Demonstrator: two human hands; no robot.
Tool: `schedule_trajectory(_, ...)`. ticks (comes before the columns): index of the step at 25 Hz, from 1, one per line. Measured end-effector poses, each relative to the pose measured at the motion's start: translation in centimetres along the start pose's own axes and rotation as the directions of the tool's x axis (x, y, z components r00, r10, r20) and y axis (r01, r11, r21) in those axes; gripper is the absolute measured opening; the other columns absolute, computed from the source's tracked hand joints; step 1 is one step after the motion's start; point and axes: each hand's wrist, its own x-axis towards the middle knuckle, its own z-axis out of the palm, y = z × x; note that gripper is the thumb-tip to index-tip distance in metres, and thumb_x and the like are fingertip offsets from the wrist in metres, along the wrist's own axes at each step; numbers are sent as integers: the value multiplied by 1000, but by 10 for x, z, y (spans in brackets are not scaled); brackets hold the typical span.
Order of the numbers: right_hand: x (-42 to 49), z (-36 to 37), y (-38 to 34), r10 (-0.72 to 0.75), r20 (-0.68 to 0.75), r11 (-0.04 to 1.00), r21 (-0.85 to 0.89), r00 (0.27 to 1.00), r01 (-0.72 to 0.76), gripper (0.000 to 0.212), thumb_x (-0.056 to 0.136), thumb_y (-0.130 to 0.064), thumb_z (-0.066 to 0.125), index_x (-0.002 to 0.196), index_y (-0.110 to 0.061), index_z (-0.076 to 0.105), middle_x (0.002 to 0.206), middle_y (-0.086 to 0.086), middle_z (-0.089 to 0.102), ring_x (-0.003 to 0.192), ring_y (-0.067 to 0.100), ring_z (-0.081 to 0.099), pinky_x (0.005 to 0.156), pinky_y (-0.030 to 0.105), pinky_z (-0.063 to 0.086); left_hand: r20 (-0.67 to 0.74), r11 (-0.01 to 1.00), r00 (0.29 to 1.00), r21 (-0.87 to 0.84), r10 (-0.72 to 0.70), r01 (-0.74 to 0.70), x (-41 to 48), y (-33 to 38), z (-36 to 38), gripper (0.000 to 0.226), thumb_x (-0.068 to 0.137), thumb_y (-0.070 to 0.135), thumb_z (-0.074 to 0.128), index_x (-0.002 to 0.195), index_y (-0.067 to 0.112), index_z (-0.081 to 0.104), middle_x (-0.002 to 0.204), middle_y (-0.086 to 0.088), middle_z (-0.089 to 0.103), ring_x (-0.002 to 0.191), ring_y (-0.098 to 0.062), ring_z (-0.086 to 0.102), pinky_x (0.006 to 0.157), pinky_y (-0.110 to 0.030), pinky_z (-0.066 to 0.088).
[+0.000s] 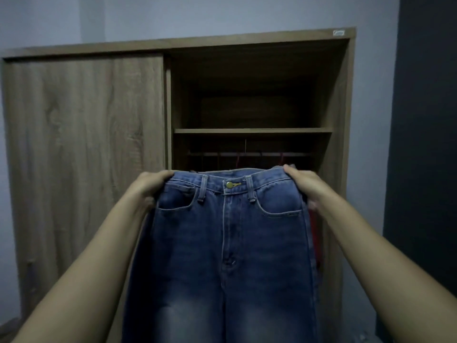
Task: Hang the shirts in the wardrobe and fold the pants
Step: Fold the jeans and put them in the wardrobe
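Note:
A pair of blue jeans (227,243) hangs upright in front of me, front side facing me, brass button fastened, legs dropping out of the bottom of the frame. My left hand (150,185) grips the left end of the waistband. My right hand (303,184) grips the right end, fingers curled behind the denim. Behind the jeans stands the wooden wardrobe (84,144), its right half open. Inside, below a shelf (252,130), a rail (247,153) carries hangers and a red garment (314,233), mostly hidden by the jeans.
The wardrobe's left sliding door is shut. The compartment above the shelf is dark, and nothing shows in it. A pale wall runs behind, with a dark panel (425,144) at the far right. The room is dim.

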Motion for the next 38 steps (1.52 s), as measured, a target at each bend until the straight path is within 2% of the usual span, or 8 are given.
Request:
schedule_trajectory(4, -6, 36, -13, 158, 97, 954, 243, 983, -177, 25, 95, -23, 51, 76, -8, 55, 38, -2, 58, 30, 5, 54, 30, 15, 41, 53, 996, 998, -92, 27, -22, -28, 7, 47, 13, 87, 15, 64, 86, 3, 65, 69, -10, 70, 57, -19, 67, 55, -27, 56)
schedule_trajectory(8, -22, 75, -26, 26, 173, 960, 269, 985, -72, 22, 95, -19, 51, 83, -4, 60, 49, 0, 66, 45, 9, 65, 44, 20, 53, 151, 976, 965, 4, 216, -219, -51, 15, 84, 21, 92, 24, 57, 97, 7, 69, 88, -10, 72, 80, -21, 71, 64, -27, 55)
schedule_trajectory(11, -28, 80, -25, -23, 270, 971, 237, 963, -43, 56, 93, -52, 40, 108, -3, 61, 82, 9, 74, 78, 17, 72, 70, 29, 59, 220, 968, 946, 18, 240, -250, -53, 16, 87, 23, 94, 30, 54, 98, 13, 69, 96, -8, 72, 89, -18, 70, 79, -33, 55)
schedule_trajectory(16, -29, 59, -22, -19, 591, 983, 156, 806, -92, 100, 76, -79, -3, 131, -15, 51, 143, 15, 44, 137, 27, 35, 116, 47, 22, 360, 915, 886, 164, 293, -369, -61, 19, 79, 43, 82, 46, 65, 110, 14, 66, 102, -2, 70, 95, -14, 67, 84, -32, 54)
schedule_trajectory(20, -37, 57, 1, -134, 550, 940, 334, 824, -70, 68, 93, -60, 15, 128, -18, 55, 131, 5, 55, 122, 18, 49, 106, 41, 35, 256, 914, 902, 124, 347, -387, -66, 20, 79, 20, 91, 25, 57, 103, 11, 66, 94, -6, 70, 85, -18, 70, 70, -31, 58)
schedule_trajectory(24, -27, 52, 29, -439, -38, 897, -75, 898, 435, 41, 85, -44, 59, 116, -18, 49, 113, -1, 56, 103, 12, 54, 89, 19, 44, 249, 911, 877, -152, 411, -383, -59, 38, 63, 20, 95, 9, 46, 84, 7, 62, 70, -4, 67, 59, -15, 64, 50, -23, 50)
schedule_trajectory(30, -32, 62, 15, -473, 69, 826, -312, 879, 469, 38, 90, -49, 49, 92, -14, 63, 93, 1, 68, 93, 18, 64, 72, 24, 44, 101, 804, 929, 475, 356, -359, -39, 7, 54, 39, 99, 44, 33, 120, 12, 41, 106, -2, 50, 94, -18, 49, 79, -27, 35)
schedule_trajectory(38, -36, 40, -19, -604, 149, 651, -475, 783, 592, 39, 88, -51, 50, 59, -25, 46, 70, -3, 60, 71, 7, 57, 57, 24, 34, 198, 678, 691, 135, 696, -722, -38, 15, 36, 45, 83, 35, 67, 120, 14, 53, 114, -1, 64, 105, -14, 62, 93, -36, 50)
